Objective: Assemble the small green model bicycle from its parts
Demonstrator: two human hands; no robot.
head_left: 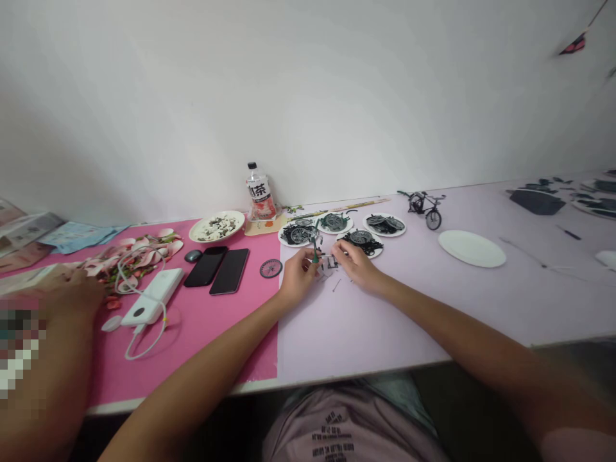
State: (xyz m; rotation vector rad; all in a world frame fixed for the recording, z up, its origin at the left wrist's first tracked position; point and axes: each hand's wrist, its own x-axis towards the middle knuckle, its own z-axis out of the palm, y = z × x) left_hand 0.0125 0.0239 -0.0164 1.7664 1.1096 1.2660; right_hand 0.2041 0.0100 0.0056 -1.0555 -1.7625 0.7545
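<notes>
1. Green part [315,258]: upright, grasped by left hand [299,274] fingers, near plate [378,252].
2. Right hand [356,264]: just beside; fingertips tiny, possibly pinching, cannot tell.
3. Co-worker's arm [67,359]: cut off, left edge.

The bottle [262,194] reads "茶" (bold, black); print on the shirt [353,427] is unclear.

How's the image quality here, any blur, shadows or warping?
Head view: soft light on the wall, darkness under the table; stretching toward the edges; the other person's forearm looks blurred, beside blocky pixels; tiny parts near centre are hard to make out.
</notes>
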